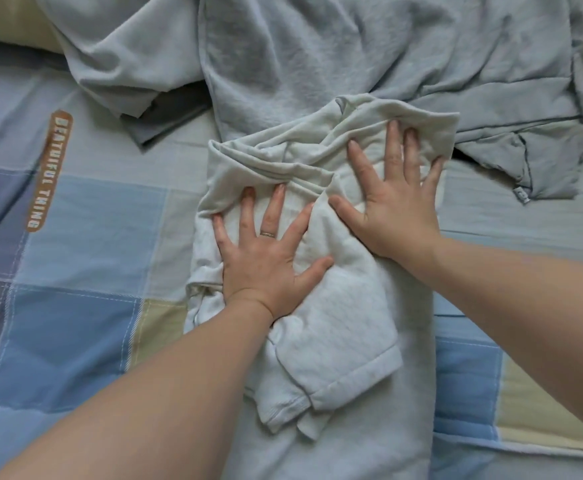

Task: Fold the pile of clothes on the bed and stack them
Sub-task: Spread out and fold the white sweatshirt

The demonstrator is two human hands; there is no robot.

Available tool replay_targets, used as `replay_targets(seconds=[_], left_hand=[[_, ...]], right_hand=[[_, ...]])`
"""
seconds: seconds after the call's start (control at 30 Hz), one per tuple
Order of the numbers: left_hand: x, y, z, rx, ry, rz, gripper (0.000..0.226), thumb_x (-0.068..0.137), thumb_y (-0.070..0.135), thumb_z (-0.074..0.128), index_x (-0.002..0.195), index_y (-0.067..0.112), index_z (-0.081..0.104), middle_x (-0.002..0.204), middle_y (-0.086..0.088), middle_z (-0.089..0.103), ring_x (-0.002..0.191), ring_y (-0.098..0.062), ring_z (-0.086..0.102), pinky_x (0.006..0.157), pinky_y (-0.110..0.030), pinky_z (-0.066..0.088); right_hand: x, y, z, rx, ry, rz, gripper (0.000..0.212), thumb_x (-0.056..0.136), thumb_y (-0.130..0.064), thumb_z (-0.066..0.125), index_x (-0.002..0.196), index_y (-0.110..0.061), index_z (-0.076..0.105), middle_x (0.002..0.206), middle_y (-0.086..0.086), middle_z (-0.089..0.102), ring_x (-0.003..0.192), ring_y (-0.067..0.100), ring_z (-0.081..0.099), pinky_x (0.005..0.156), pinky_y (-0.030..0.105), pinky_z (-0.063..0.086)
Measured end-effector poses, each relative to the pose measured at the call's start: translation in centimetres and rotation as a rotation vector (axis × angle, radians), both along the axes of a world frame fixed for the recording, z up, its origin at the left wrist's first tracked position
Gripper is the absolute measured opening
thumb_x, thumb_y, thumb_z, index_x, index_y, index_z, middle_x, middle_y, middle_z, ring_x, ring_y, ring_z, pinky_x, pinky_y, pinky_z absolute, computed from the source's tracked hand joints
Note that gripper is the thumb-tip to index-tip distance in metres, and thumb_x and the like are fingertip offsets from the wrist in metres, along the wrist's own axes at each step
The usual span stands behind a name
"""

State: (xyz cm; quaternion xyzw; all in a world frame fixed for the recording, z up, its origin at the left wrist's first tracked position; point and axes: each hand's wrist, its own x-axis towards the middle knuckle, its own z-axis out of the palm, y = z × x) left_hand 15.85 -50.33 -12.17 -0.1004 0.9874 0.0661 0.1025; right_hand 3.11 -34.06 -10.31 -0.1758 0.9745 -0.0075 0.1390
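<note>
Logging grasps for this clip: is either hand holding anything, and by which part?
Nothing is gripped. Both the left hand and right hand press flat, fingers spread, on the white garment.

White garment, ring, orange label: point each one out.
white garment [338,327]: head view, folded lower part.
ring [268,234]: head view, band's middle.
orange label [48,171]: head view, middle of lettering.

Grey clothes [317,46] run past the top edge; right hand [399,211] slightly blurred.
</note>
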Motion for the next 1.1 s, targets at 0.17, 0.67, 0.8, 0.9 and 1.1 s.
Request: replay_targets(seconds=[0.17, 0.67, 0.8, 0.9, 1.1], left_hand=[[1.1, -0.1, 1.7, 0.090, -0.071, -0.011, 0.083, 0.085, 0.084, 0.015, 0.154, 0.048, -0.013, 0.166, 0.011, -0.022, 0.154, -0.024, -0.018, 0.118, -0.063, -0.010], [8.4, 0.8, 2.0, 0.123, -0.127, -0.053, 0.068, 0.100, 0.062, 0.019, 0.159, 0.040, -0.008, 0.167, 0.005, -0.019, 0.153, -0.020, -0.023, 0.122, -0.052, -0.014], [14.0, 2.0, 3.1, 0.185, -0.151, -0.047, 0.071, 0.097, 0.065, 0.017, 0.159, 0.040, -0.006, 0.167, 0.004, -0.021, 0.152, -0.017, -0.025, 0.122, -0.048, -0.016], [17.2, 2.7, 1.2, 0.130, -0.025, -0.026, 0.073, 0.094, 0.067, 0.021, 0.160, 0.039, 0.006, 0.169, 0.001, -0.009, 0.156, -0.020, -0.009, 0.123, -0.046, -0.010], [17.3, 3.2, -1.6, 0.077, 0.045, 0.001, 0.071, 0.096, 0.065, 0.025, 0.159, 0.039, 0.005, 0.169, 0.001, -0.007, 0.155, -0.020, -0.007, 0.120, -0.045, -0.013]], right_hand=[[4.0, -1.1, 3.6, -0.143, -0.150, -0.032, 0.078, 0.092, -0.075, 0.029, 0.157, -0.046, -0.004, 0.167, 0.006, -0.020, 0.153, 0.027, -0.020, 0.117, 0.065, -0.013], [14.8, 0.9, 0.7, -0.058, -0.135, 0.079, 0.067, 0.100, -0.061, 0.025, 0.159, -0.042, -0.001, 0.167, -0.005, -0.019, 0.153, 0.019, -0.020, 0.119, 0.055, -0.018], [20.2, 2.4, 1.5, -0.103, -0.185, 0.005, 0.070, 0.101, -0.057, 0.027, 0.160, -0.036, -0.004, 0.166, -0.001, -0.023, 0.152, 0.023, -0.023, 0.122, 0.054, -0.009], [24.1, 3.2, 0.0, -0.107, -0.096, -0.027, 0.074, 0.098, -0.059, 0.025, 0.161, -0.032, -0.001, 0.168, 0.005, -0.016, 0.154, 0.028, -0.015, 0.124, 0.053, -0.003], [24.5, 2.9, -2.9, -0.077, 0.004, -0.042, 0.075, 0.096, -0.058, 0.024, 0.161, -0.031, 0.000, 0.168, 0.007, -0.011, 0.155, 0.028, -0.011, 0.124, 0.051, -0.005]])
